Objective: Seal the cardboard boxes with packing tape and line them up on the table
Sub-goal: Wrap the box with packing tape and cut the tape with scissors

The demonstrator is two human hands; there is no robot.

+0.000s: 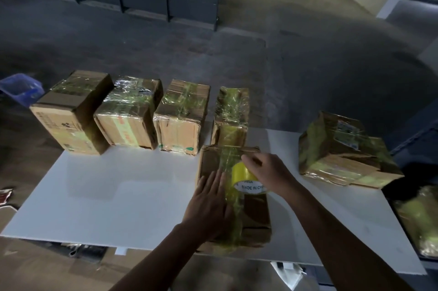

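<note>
A cardboard box [257, 215] lies at the near edge of the white table [118, 196], with a strip of yellowish tape running along its top. My left hand [209, 203] presses flat on the box beside that strip, fingers straight. My right hand [270, 172] grips a yellow roll of packing tape [244, 178] held on the box top. Several taped boxes stand in a row along the far edge, from the leftmost [71, 113] to the fourth [231, 115], which sits just behind the box under my hands.
Another taped box [343, 151] sits apart at the table's right side. A blue bin [21, 88] is on the floor at the left. Dark shelving stands across the floor beyond. A dark container with wrapped items [419, 217] is at the right edge.
</note>
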